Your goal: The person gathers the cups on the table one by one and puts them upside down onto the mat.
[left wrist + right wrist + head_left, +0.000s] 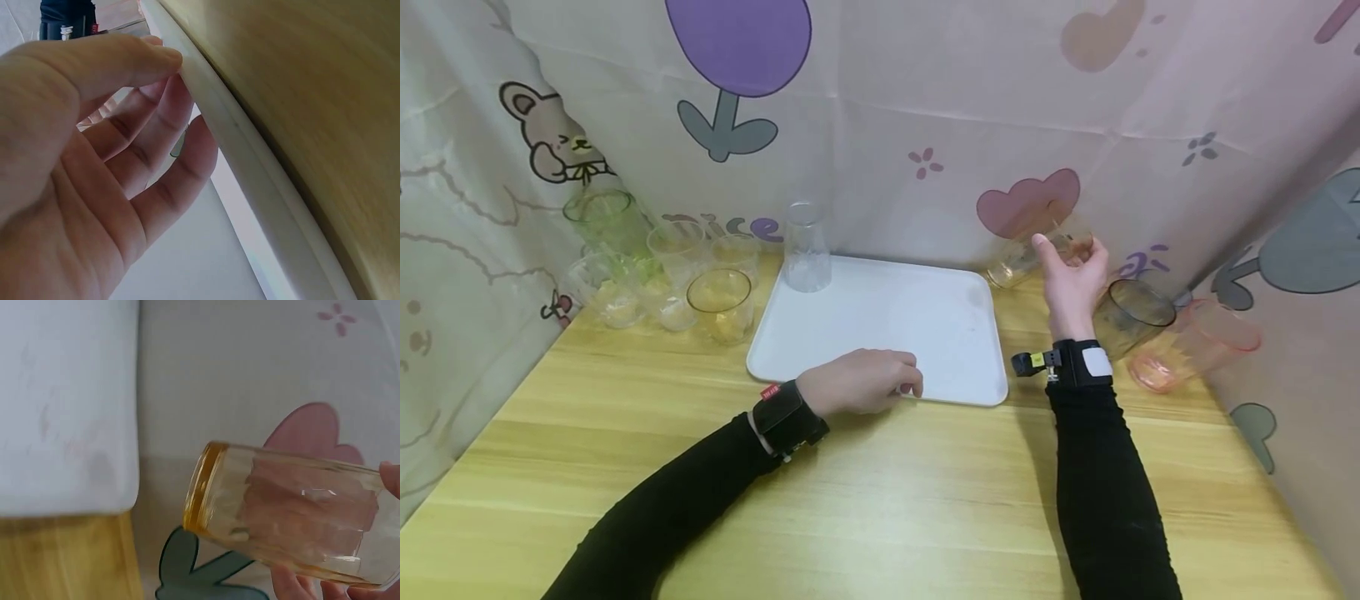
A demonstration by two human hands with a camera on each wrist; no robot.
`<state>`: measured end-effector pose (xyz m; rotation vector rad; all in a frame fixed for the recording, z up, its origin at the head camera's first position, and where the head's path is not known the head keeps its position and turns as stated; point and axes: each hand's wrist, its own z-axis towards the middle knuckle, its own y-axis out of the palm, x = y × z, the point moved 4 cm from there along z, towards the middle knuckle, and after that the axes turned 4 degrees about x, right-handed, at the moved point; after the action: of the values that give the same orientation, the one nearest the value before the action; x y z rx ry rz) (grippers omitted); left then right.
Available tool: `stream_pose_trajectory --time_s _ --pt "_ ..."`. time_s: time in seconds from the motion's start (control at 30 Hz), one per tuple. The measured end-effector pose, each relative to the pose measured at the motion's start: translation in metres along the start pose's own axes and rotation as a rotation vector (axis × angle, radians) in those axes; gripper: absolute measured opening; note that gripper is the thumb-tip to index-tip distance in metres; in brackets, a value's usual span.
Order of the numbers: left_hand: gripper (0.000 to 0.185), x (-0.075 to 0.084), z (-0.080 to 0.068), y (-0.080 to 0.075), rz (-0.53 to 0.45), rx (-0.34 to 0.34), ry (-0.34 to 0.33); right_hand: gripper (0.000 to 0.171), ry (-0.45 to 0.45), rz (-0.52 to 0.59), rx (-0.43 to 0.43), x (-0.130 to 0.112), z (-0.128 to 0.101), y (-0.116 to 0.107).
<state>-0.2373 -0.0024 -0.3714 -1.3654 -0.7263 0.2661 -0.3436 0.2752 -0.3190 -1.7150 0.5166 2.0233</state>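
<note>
My right hand (1072,287) grips a pale amber glass tumbler (234,494) near its mouth, past the right back corner of the white tray (895,329). The tumbler tilts, its thick base pointing left, with thumb and fingers on opposite sides. Over the tray's front edge lies my left hand (859,382), its fingers loosely bent. In the left wrist view those fingertips (203,144) meet or nearly meet the tray's rim, and nothing is held. One clear tall glass (807,250) stands on the tray's back left corner.
Left of the tray stand several clear glasses (673,258), a brown-rimmed glass (721,312) and a green one (613,221). Beside my right wrist are a dark grey glass (1131,317) and a tilted pink glass (1195,346). A patterned curtain (895,100) hangs behind the table.
</note>
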Motion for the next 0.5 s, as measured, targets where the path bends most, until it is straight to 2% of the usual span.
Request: stream_pose_trajectory --time_s 0.23,0.5 --pt "0.02 -0.002 -0.001 0.001 -0.001 0.003 0.01 0.043 0.047 0.324 -0.11 -0.011 -0.01 0.008" --pt "0.021 -0.005 -0.001 -0.003 -0.051 -0.004 -0.001 0.04 0.168 0.513 -0.272 -0.02 -0.028 0.021"
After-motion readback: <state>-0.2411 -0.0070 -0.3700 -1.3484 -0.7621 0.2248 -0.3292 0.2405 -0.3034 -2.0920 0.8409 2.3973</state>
